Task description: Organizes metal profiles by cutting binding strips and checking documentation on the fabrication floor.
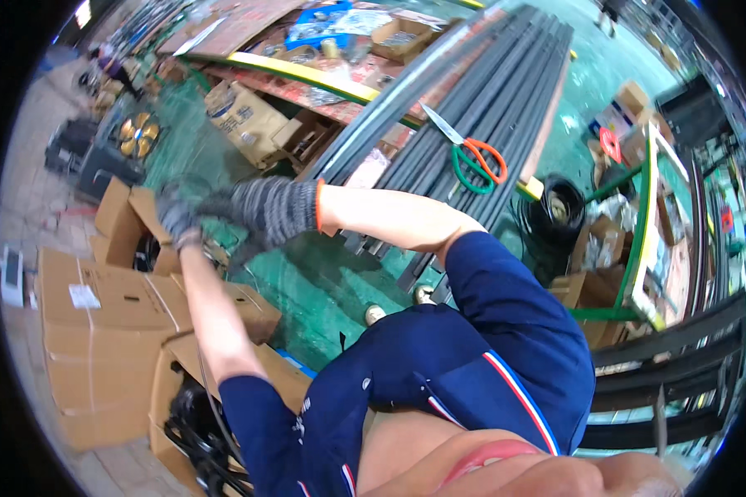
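Observation:
Both of my hands wear grey knitted gloves and meet in front of me, over the green floor [307,282]. My left hand [176,214] is raised with its fingers curled. My right hand [272,207], its glove cuffed in orange, reaches across to the left hand and touches its glove. Motion blur hides whether either hand holds anything. My bare forearms and dark blue sleeves fill the lower middle. A bundle of long dark metal bars [489,83] lies on the bench beyond my right arm, with orange- and green-handled scissors [475,154] on top.
Stacked cardboard boxes [99,331] stand at the left, and an open one holds black cables [199,439]. A black coil [558,207] sits beside a green-framed cart [642,240] on the right. The bench behind carries a blue tray [319,25] and small boxes. Dark rails [671,373] run at the lower right.

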`<control>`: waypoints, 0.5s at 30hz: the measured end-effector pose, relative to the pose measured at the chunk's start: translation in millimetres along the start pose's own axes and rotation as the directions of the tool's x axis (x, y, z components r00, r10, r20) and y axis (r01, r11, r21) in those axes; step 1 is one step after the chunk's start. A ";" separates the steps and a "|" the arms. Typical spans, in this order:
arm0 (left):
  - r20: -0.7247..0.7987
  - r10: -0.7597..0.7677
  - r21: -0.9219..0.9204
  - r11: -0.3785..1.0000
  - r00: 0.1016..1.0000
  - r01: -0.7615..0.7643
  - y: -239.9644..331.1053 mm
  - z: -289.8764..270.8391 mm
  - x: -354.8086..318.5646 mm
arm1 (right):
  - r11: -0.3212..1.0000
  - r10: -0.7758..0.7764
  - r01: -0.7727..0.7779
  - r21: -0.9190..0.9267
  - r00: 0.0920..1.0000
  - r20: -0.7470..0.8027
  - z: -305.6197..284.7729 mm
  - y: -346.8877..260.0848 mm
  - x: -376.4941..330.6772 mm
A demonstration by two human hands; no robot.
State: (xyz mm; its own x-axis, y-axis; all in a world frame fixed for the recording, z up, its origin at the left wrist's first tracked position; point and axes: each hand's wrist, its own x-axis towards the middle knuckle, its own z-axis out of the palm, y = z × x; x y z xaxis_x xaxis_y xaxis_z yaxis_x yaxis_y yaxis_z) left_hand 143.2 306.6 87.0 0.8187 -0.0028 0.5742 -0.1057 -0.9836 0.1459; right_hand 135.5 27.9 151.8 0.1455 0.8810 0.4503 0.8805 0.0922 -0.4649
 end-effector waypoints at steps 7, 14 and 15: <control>-0.022 -0.099 -0.038 0.994 0.995 0.098 126.9 -8.6 -12.6 | 0.998 0.049 -0.057 -0.012 0.938 -0.344 3.3 34.1 -5.9; 0.012 -0.424 0.076 0.903 0.906 0.422 97.0 -80.3 -193.9 | 0.916 -0.072 -0.008 -0.401 0.980 -0.184 6.6 46.7 7.2; -0.024 -0.352 0.132 0.927 0.936 0.352 78.9 -86.5 -237.0 | 0.896 0.112 -0.197 -0.398 0.968 -0.226 -7.2 67.0 6.6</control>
State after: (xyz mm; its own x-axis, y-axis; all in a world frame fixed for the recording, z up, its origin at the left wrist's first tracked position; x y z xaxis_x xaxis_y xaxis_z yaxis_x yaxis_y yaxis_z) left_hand -108.0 245.2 32.2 0.7900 0.3479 0.5049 0.2646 -0.9363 0.2311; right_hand 198.7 36.5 129.1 0.3415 0.7582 0.5554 0.9399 -0.2756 -0.2016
